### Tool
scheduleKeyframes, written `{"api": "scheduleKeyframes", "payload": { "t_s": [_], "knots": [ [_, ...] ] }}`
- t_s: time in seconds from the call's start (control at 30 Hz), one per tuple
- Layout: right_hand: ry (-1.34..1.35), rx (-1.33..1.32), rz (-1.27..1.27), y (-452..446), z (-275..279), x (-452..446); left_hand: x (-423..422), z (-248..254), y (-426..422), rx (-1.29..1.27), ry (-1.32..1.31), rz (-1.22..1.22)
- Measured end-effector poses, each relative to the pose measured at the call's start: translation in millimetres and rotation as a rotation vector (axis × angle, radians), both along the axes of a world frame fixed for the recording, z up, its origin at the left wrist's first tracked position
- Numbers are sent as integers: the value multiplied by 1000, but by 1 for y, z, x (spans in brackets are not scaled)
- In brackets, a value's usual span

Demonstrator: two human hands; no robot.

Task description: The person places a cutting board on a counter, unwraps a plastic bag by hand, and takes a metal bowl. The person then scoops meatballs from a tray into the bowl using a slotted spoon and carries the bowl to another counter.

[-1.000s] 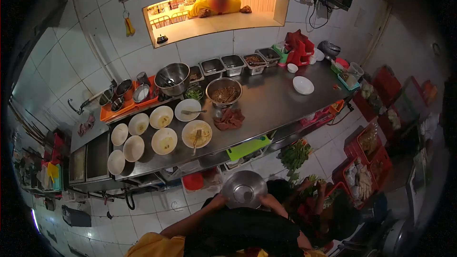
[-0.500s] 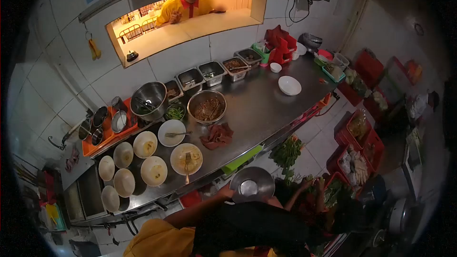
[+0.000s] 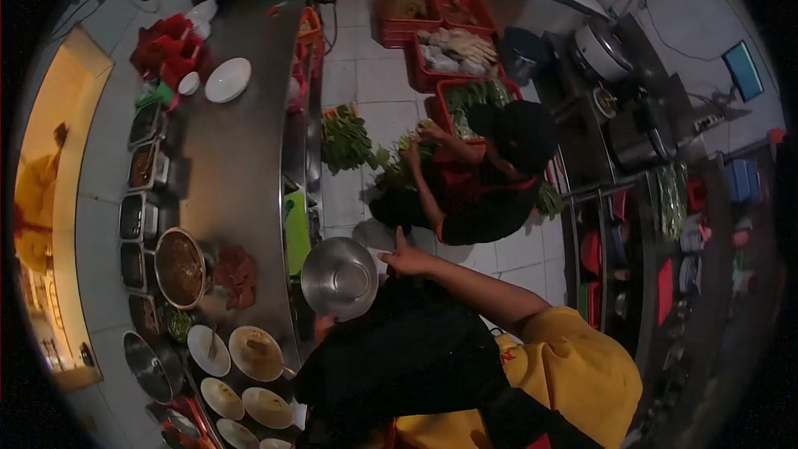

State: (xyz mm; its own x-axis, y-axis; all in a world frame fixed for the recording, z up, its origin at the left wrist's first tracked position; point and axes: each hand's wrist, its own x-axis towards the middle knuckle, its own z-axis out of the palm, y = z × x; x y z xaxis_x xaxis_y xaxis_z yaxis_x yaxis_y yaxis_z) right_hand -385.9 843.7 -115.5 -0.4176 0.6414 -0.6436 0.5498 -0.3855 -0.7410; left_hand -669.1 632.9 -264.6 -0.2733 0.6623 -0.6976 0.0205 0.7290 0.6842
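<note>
while the left hand (image 3: pixel 325 327) appears closed on the lower rim of a round metal bowl (image 3: pixel 337 276), the right hand (image 3: pixel 406 258) in this head view lies just beside the bowl's right-hand side, its index finger stretched out and not wrapped around the rim; whether its thumb touches the metal i cannot tell. the bowl is therefore the left hand's burden as far as the view shows, and that hand is the nearer one, being in contact, though most of it is hidden below the edge. from the left hand the bowl lies upward in the view; from the right hand it lies to the left. being round, it has no long axis to line up with; its mouth is turned toward the camera, so the inner wall and the circle of the base both show. the bowl sits between the long steel counter (image 3: pixel 233 150) on the left and the right forearm on the right, just beside the counter's front edge, with a bright green board (image 3: pixel 298 234) above and left of it. on the counter, level with the bowl, lies a crumpled reddish cloth (image 3: pixel 235 278). beyond the right hand, a crouching co-worker (image 3: pixel 490 191) in a dark cap handles leafy greens (image 3: pixel 397 165), hands apart from the person's own.
</note>
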Motion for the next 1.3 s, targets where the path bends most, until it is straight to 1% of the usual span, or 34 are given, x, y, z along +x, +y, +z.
{"api": "scheduleKeyframes", "payload": {
  "t_s": [0.07,0.1,0.13,0.23,0.27,0.3,0.33,0.4,0.47,0.5,0.53,0.57,0.6,0.63,0.67,0.7,0.73,0.8,0.87,0.93,0.97,1.0,1.03,1.07,1.13,1.17,1.23,1.3],
  "knots": [
    [-53,-164,-89,0,7,5,-14,-20,-11,-36,16,-58],
    [3,-179,-188,-4,12,8,-21,-28,-15,-46,31,-93],
    [9,-200,-193,-9,7,13,-25,-35,-18,-45,46,-131],
    [15,-136,-134,0,-23,24,-32,-57,-4,17,66,-215],
    [30,-130,-104,5,-35,27,-28,-46,15,-127,-78,-128],
    [-27,-147,-52,10,-40,30,-22,-18,35,-137,-66,-101],
    [-59,-122,-5,17,-42,34,-13,30,64,-181,-132,-71],
    [-124,-70,88,31,-42,41,-1,69,96,-138,-174,-46],
    [47,-107,51,63,4,32,10,88,107,-74,-178,-20],
    [-18,-156,61,77,32,26,15,92,112,-47,-174,-13],
    [-56,-225,-1,91,46,16,17,98,114,-29,-169,7],
    [35,-219,-36,98,31,18,19,104,115,-21,-170,33],
    [65,-55,-8,108,26,11,19,110,117,-13,-171,63],
    [37,21,70,123,12,6,16,116,117,-7,-169,102],
    [209,166,184,131,33,-15,14,119,120,-2,-171,128],
    [239,251,345,141,54,-29,16,120,120,-3,-182,147],
    [256,327,485,150,119,-61,16,119,123,-10,-194,161],
    [441,368,814,168,170,-99,17,119,126,-13,-215,172],
    [534,318,1078,183,237,-131,13,123,130,-14,-226,192],
    [649,349,1158,191,262,-141,12,123,134,-26,-236,199],
    [709,443,1181,196,258,-144,9,123,139,-34,-248,189],
    [729,403,1165,198,253,-140,12,121,147,-51,-279,164],
    [749,362,1148,201,248,-135,6,123,144,-55,-296,193],
    [776,183,1092,205,246,-127,1,122,151,-57,-317,195],
    [824,173,1017,213,230,-100,-8,123,161,-74,-358,222],
    [779,186,937,216,211,-83,-13,123,168,-86,-382,232],
    [793,-59,888,203,151,-60,-22,126,178,-113,-428,268],
    [803,-110,720,184,104,-31,-32,132,192,-138,-481,304]
  ]
}}
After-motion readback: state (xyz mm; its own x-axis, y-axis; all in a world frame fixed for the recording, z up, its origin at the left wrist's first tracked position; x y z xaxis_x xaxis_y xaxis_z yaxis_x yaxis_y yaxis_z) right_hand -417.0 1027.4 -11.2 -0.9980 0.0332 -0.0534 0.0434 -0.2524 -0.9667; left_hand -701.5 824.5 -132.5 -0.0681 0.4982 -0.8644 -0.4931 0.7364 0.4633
